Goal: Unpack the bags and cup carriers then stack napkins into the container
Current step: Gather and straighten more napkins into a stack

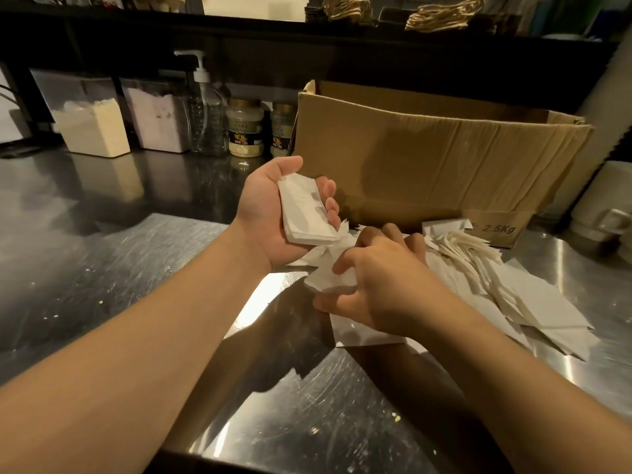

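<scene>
My left hand is palm up above the steel counter, holding a neat stack of folded white napkins. Just below and to the right, my right hand pinches a loose white napkin at the near edge of a scattered pile of napkins. That pile spreads over the counter to the right. Behind both hands stands an open brown cardboard box marked 2.5Kg.
The steel counter carries crumbs. Along the back left stand two clear tubs of powder, a pump bottle and two jars. A white container sits at the far right. Paper bags with twine handles rest on the shelf above.
</scene>
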Demonstrator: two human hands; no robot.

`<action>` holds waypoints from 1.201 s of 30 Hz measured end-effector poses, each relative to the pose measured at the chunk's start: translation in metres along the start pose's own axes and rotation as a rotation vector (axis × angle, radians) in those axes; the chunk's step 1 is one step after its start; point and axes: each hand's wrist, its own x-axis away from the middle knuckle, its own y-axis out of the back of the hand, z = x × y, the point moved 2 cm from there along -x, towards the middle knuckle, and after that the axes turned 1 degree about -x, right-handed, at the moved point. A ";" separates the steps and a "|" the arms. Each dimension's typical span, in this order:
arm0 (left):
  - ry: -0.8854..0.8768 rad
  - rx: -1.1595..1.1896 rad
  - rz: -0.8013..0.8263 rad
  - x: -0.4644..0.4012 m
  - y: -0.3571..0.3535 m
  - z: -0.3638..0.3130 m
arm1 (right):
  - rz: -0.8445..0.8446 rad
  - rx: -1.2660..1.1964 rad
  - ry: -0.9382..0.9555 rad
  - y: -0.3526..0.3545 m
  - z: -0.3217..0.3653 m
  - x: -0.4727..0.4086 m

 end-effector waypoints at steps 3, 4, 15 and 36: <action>-0.002 0.001 0.000 0.000 -0.001 0.000 | 0.006 0.029 -0.036 0.001 0.003 -0.002; -0.003 -0.003 -0.001 0.000 -0.001 0.000 | -0.004 0.043 -0.033 0.001 0.004 -0.002; 0.001 -0.010 -0.018 -0.002 0.001 0.002 | -0.088 0.047 0.079 -0.001 0.003 0.000; -0.050 -0.010 -0.040 -0.004 0.003 -0.003 | -0.447 -1.015 -0.247 0.013 -0.052 -0.015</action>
